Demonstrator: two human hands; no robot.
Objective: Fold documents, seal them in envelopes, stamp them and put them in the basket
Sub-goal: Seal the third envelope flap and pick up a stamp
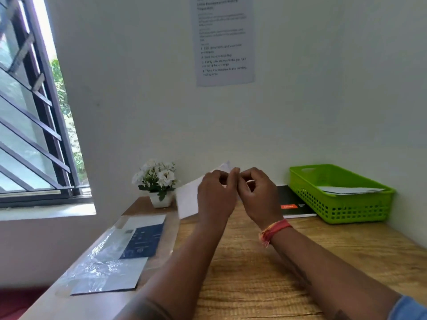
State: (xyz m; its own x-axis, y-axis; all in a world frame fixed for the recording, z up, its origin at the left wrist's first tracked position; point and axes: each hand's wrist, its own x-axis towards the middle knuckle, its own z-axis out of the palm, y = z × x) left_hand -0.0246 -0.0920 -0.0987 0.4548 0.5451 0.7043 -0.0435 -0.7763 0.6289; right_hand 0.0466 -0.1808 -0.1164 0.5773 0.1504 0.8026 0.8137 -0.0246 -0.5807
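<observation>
Both hands (238, 192) hiding white envelope (188, 200), blurred

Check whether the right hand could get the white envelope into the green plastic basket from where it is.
Probably yes. The green plastic basket sits open-topped on the right hand's side; only a flat black notebook lies between. Both hands hold the white envelope, so the left hand must release.

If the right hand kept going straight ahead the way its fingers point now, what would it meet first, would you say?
Most likely the left hand: the right hand has its fingertips turned toward it, nearly touching, at the white paper held between them. Depth is hard to judge from this single view.
</observation>
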